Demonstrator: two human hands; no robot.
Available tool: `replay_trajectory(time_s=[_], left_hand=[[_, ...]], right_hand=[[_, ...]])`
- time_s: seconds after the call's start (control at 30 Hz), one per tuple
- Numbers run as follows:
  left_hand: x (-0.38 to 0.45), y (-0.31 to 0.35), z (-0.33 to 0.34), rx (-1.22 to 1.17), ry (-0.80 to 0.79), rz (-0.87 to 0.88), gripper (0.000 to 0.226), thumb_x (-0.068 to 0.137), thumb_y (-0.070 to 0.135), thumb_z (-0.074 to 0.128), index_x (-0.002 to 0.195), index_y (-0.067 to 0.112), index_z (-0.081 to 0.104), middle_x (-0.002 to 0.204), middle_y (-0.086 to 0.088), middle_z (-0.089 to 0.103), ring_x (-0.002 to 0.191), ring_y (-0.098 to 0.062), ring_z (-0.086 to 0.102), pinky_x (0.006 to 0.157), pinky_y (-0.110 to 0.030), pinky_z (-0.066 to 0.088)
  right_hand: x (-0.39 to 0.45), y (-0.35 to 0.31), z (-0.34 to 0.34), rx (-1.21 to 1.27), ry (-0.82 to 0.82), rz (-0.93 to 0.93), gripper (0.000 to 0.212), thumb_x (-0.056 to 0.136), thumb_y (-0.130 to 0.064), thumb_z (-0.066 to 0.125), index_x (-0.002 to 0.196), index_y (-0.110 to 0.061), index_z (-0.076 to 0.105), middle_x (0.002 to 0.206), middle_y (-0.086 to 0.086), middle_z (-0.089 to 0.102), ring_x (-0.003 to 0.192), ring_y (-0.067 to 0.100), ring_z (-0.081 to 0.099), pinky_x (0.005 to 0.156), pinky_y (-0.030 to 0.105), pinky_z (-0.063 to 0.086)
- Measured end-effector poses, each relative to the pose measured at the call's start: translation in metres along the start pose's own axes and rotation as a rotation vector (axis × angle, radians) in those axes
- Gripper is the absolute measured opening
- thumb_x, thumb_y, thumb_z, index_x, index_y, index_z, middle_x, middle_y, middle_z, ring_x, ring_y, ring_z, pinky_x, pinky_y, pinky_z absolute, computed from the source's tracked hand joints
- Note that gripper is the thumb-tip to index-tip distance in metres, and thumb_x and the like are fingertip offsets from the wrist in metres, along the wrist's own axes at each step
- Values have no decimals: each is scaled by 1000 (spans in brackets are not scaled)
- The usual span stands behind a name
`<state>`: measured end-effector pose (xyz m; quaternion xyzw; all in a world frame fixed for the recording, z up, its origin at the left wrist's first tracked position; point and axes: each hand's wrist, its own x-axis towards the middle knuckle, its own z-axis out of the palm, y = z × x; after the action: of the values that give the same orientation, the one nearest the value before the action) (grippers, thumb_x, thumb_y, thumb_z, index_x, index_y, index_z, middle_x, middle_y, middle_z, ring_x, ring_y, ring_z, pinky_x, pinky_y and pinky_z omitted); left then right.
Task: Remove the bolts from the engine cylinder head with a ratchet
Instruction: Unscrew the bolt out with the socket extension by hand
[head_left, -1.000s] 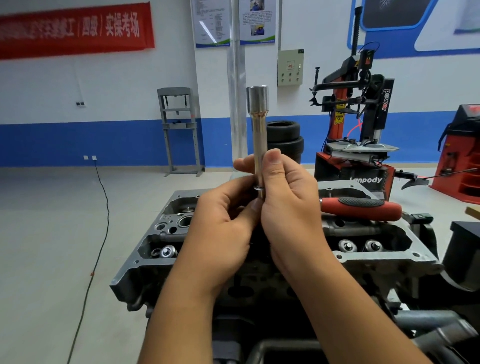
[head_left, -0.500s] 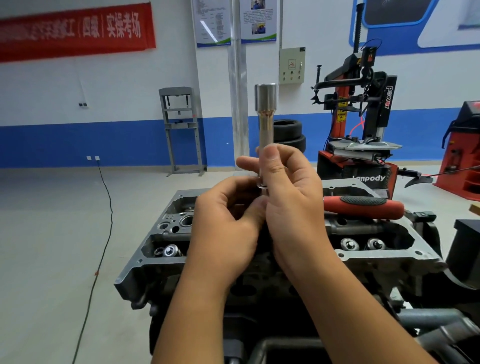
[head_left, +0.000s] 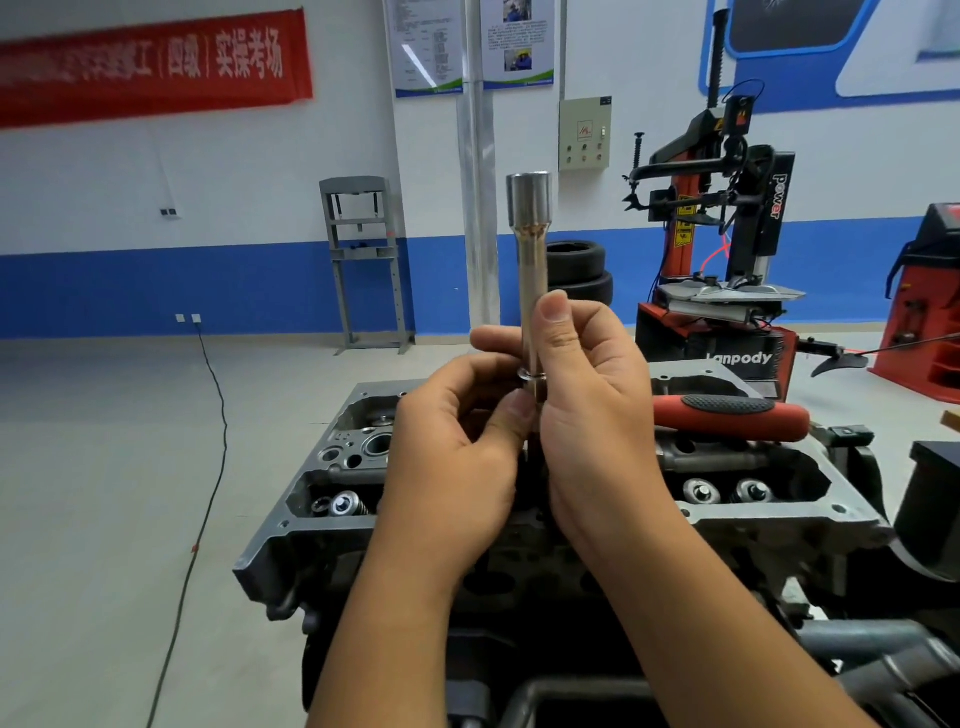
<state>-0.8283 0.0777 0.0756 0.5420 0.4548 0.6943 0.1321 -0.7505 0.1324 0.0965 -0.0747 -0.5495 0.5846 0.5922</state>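
Both hands are up over the middle of the grey cast-metal engine cylinder head (head_left: 291, 525), working on a long silver bolt (head_left: 531, 270) that stands upright with its wide round cap end on top. The right hand (head_left: 592, 410) has the shank pinched between thumb and curled fingers, thumb tip sitting about halfway up. The left hand (head_left: 457, 457) is curled in just beside it, thumb and fingers pinching the bolt lower down, right under a thin metal washer ring (head_left: 531, 375) that sits around the shank. The bottom end of the bolt is hidden behind the hands, so can't tell what's going on down there.

The ratchet with the red and black rubber-grip handle (head_left: 727, 415) is lying across the top of the head on the right side, nobody touching it. Shiny round valve spring caps (head_left: 701, 491) show down in the open bays of the head. Further back there's a red and black tyre changer machine (head_left: 727, 249) and a stack of black tyres (head_left: 582, 270) against the blue and white wall.
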Motion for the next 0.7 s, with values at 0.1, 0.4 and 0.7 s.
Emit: replay_trajectory(time_s=[0.1, 0.4, 0.7], left_hand=[[1, -2, -1, 12, 5, -12, 23, 99, 8, 68, 108, 29, 75, 101, 8, 80, 98, -12, 76, 86, -34, 63], [2, 0, 0, 51, -24, -51, 26, 100, 7, 66, 113, 29, 75, 100, 9, 80, 96, -9, 76, 86, -34, 63], [-1, 5, -4, -71, -150, -71, 28, 104, 11, 59, 114, 31, 75, 110, 9, 79, 109, -8, 74, 95, -25, 58]], right_hand=[[0, 0, -1, -50, 14, -40, 41, 81, -47, 70, 96, -11, 60, 93, 9, 79, 86, 27, 76, 82, 52, 64], [2, 4, 0, -102, 10, -18, 41, 88, -58, 64, 90, -17, 73, 94, 9, 78, 86, 22, 73, 86, 48, 60], [2, 5, -2, -103, -5, -43, 37, 93, -53, 58, 92, -19, 72, 90, 9, 78, 88, 19, 74, 80, 33, 60]])
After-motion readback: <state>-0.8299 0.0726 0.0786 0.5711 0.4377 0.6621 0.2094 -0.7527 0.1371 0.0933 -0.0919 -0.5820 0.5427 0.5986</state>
